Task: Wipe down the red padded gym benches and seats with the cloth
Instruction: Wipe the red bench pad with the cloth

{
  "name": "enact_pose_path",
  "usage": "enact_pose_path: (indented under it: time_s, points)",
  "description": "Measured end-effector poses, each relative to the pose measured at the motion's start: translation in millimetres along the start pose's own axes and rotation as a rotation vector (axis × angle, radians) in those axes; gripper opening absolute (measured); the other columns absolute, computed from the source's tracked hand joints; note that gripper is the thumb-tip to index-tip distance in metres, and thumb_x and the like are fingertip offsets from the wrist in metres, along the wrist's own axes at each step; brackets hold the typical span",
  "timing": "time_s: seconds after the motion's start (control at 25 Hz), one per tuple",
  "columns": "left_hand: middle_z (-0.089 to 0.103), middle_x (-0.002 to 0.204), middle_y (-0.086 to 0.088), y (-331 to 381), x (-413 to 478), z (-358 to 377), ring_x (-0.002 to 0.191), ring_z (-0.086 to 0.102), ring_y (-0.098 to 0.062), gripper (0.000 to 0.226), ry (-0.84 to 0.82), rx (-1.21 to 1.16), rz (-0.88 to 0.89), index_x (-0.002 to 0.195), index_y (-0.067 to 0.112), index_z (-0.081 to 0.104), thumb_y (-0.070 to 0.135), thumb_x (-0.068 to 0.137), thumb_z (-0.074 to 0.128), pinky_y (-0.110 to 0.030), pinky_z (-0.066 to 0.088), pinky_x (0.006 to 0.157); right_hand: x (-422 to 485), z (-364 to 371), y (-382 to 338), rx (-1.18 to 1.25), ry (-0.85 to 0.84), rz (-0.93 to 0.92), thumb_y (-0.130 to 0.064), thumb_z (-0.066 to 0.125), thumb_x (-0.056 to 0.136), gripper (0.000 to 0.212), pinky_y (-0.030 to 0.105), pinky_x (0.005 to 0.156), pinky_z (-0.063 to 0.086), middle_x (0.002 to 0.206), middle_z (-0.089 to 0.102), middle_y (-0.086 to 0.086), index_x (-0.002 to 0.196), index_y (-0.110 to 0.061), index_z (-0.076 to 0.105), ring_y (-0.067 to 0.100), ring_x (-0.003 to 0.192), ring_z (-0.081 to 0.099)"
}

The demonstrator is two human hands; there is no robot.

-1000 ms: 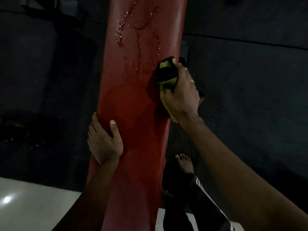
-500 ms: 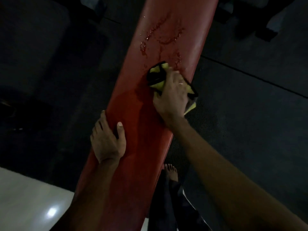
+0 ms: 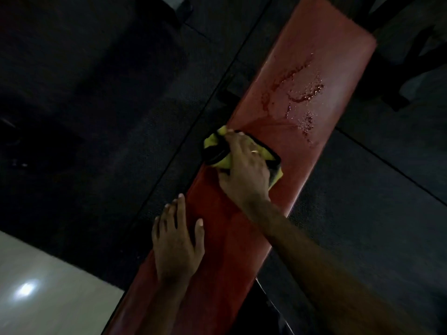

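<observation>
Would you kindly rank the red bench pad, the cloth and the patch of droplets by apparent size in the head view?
1. red bench pad
2. and 3. unsure: patch of droplets and yellow and black cloth look alike, and the right hand hides part of the cloth.

Gym floor, red padded bench (image 3: pixel 278 151), dark rubber mat tiles (image 3: pixel 121 105) (seams visible), dim lighting

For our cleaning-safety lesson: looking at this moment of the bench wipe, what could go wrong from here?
1. The droplets lie beyond the cloth; a short stroke may leave them.
2. The cloth overhangs the red bench at its left edge, so it could slip off.
3. The left hand braces on the bench edge; spreading wetness might make that support slippery.
</observation>
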State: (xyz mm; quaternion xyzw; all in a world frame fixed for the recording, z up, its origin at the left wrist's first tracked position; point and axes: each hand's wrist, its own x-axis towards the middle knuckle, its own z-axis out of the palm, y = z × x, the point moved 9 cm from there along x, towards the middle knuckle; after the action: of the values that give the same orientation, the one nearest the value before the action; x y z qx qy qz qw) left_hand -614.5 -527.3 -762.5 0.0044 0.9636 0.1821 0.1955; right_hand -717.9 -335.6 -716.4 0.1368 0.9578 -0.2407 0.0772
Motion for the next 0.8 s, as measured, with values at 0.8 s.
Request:
enact_pose_path:
  time_s: [0.8]
  points:
    - [0.042, 0.155, -0.01, 43, 56, -5, 0.145, 0.034, -0.026, 0.065, -0.061, -0.168, -0.066, 0.152, 0.009, 0.034, 0.051, 0.104, 0.023, -0.046, 0.02, 0.12, 128, -30, 1, -0.342, -0.065, -0.178, -0.039, 0.062, 0.081, 0.061, 0.041, 0.093, 0.046, 0.126, 0.06, 0.01, 0.135, -0.013, 0.05, 0.032, 0.113, 0.059]
